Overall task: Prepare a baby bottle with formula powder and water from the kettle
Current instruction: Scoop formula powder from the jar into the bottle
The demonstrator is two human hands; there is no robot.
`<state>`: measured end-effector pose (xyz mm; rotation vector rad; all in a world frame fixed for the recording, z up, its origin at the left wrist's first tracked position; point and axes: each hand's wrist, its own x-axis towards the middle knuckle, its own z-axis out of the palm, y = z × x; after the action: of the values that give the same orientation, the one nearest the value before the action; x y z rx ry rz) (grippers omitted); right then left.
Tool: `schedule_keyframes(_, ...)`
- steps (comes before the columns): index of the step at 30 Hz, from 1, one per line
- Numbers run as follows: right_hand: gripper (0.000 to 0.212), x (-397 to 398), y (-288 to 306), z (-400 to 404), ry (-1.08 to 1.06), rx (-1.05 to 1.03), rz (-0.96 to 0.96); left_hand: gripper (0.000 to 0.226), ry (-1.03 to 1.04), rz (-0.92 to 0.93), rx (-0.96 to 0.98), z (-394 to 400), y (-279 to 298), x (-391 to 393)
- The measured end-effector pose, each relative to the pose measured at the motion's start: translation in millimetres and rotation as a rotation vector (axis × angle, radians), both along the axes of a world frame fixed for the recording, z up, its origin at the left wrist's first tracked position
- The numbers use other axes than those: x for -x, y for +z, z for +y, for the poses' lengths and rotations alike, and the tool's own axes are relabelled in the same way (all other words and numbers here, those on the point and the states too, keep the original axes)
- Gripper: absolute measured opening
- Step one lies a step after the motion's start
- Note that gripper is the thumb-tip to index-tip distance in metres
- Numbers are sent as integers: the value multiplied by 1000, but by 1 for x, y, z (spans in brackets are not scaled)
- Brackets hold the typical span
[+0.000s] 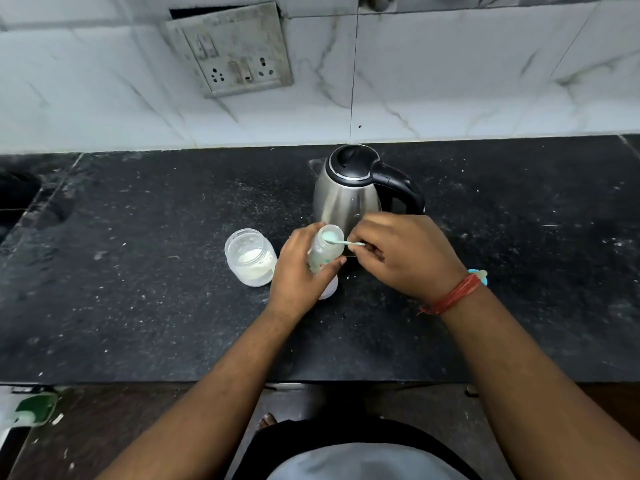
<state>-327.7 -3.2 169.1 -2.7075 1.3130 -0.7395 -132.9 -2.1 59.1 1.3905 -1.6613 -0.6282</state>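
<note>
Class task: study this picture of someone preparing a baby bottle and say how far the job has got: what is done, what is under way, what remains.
Done: the powder jar stands open, and the bottle is uncapped. Under way: the left hand grips the bottle while the right hand holds a spoon at its mouth, adding powder. Left: the kettle stands untouched behind, lid shut, so water is probably still to pour.

Steel kettle [346, 199], black lid; black speckled counter [138, 271]; red wristband [453, 294].

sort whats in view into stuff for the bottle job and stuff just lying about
For the job: bottle in the left hand; scoop in the right hand; powder jar; kettle.
Lying about: wall socket; blue item behind the right wrist; green object on the floor.
</note>
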Motion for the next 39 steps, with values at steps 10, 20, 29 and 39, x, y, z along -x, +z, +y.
schedule_keyframes(10,10,17,-6,1,-87,-72,-258,59,-59,29,-8,-3,-4,14)
schedule_keyframes(20,14,49,-47,8,-418,-510,-1138,46,-178,113,-181,-2,-30,57)
schedule_keyframes(29,26,72,-74,13,-590,-752,-1346,52,-253,90,-304,-6,-53,88)
schedule_keyframes(39,18,64,-76,10,-564,-722,-1315,81,-271,62,-284,-3,-50,80)
